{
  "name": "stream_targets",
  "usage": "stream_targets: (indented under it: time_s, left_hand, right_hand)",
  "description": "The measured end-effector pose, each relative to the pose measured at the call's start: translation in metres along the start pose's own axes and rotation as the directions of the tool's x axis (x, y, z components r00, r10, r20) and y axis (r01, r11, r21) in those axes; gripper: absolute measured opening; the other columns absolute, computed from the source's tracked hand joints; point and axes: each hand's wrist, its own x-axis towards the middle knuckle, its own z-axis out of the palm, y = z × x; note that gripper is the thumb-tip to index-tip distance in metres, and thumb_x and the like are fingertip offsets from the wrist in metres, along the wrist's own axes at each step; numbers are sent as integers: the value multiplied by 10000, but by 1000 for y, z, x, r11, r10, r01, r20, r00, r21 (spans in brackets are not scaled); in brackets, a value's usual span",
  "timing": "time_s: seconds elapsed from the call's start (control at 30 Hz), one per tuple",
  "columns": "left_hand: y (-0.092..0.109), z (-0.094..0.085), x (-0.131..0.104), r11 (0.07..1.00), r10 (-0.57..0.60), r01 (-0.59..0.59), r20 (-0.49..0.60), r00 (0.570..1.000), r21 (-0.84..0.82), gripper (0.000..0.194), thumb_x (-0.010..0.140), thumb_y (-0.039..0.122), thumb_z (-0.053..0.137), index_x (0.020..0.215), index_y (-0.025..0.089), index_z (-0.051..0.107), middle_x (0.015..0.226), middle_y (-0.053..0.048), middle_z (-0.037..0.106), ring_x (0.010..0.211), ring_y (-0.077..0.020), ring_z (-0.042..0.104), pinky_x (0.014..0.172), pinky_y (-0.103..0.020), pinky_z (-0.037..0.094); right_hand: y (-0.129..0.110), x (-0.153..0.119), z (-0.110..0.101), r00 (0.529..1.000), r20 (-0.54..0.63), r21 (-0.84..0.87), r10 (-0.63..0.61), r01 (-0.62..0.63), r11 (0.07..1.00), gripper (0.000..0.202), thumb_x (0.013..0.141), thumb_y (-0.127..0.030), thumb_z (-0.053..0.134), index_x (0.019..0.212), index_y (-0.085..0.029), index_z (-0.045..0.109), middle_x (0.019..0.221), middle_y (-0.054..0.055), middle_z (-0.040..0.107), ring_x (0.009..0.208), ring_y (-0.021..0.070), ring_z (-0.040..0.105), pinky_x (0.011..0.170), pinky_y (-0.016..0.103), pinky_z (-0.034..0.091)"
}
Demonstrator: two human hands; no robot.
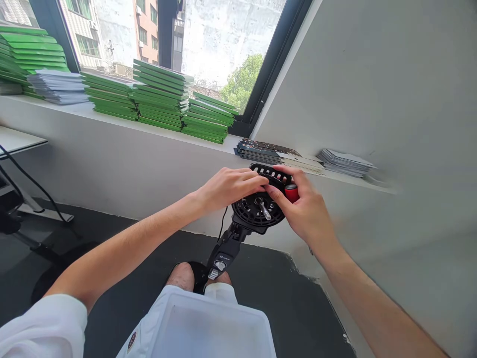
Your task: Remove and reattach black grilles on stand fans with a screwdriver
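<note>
In front of me stands a black fan head (248, 211) on a dark stand (225, 253), with no blades on it. A bare metal shaft (265, 211) sticks out of its middle. The fingers of my left hand (234, 186) curl over the upper rim, thumb side hidden. My right hand (303, 201) grips the same rim from the right, its thumb and fingertips close to the left fingers. A red cylinder with a dark top (291, 193) sits between the right thumb and forefinger; its kind is unclear. A slotted black part (274, 172) shows behind the hands.
A white plastic bin (219, 311) is at my lap. Stacks of green folders (160, 99), white papers (61, 85), dark booklets (261, 151) and more papers (345, 163) line the window ledge. A white table (18, 139) with hanging cables stands at left.
</note>
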Motion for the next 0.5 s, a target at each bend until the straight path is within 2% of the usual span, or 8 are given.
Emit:
stream_targets:
  time_s: [0.13,0.2,0.23,0.3,0.33,0.37,0.47,0.5]
  left_hand:
    - [-7,-4,0,990,-80,74,-43,996,-120,419,1108,406,366,1427,220,564,877,-31,738,784,-124,687,658,-197,485]
    - [-2,-10,-15,941,-258,211,-156,954,-265,419,1081,480,430,1389,252,599,764,4,697,672,-113,636,634,-203,489]
    - [6,-13,-28,879,-405,314,-215,889,-360,409,1062,506,466,1351,261,622,681,29,651,591,-104,583,588,-202,473]
    - [41,-14,-69,645,-726,526,-231,647,-554,368,1036,516,527,1269,262,654,546,79,514,453,-86,435,473,-198,393]
    - [67,-13,-94,506,-828,586,-167,536,-633,341,1034,509,534,1222,256,663,520,92,468,412,-77,378,429,-194,347]
    - [97,-11,-121,380,-879,643,-42,475,-665,316,1024,506,553,1135,245,691,547,79,496,420,-74,396,427,-196,353]
    - [188,-2,-193,220,-590,809,587,555,-545,322,1003,532,551,1102,302,754,691,12,671,502,-123,577,449,-239,458]
    - [211,-1,-209,215,-521,822,650,553,-527,325,985,553,561,1141,345,756,721,6,718,549,-152,641,490,-259,517]
  right_hand:
    - [-1,1,3,999,-27,-29,-36,36,999,398,945,-441,606,1318,-304,613,1263,54,679,1043,278,666,957,449,538]
    - [-2,0,5,999,-31,-31,-24,23,999,406,937,-446,615,1321,-312,617,1270,50,673,983,266,670,944,450,541]
    - [-3,-1,5,999,-33,-31,-7,6,999,411,935,-451,620,1325,-321,619,1248,48,679,939,260,670,933,454,544]
    - [-4,-3,6,999,-45,-40,28,-29,999,417,925,-458,642,1324,-340,629,1138,43,699,863,256,660,915,469,544]
    - [-5,-4,6,998,-54,-47,39,-41,998,417,919,-460,655,1321,-348,635,1072,42,703,845,259,655,909,476,542]
    - [-6,-4,6,997,-59,-53,48,-51,997,421,915,-458,667,1321,-350,639,1014,41,700,839,264,653,904,481,540]
    - [-10,-6,6,995,-44,-57,85,-87,995,435,922,-438,680,1342,-339,628,897,43,680,832,267,654,879,475,539]
    - [-12,-6,6,995,-33,-52,95,-97,994,435,929,-428,675,1350,-334,620,877,43,676,833,265,654,873,469,540]
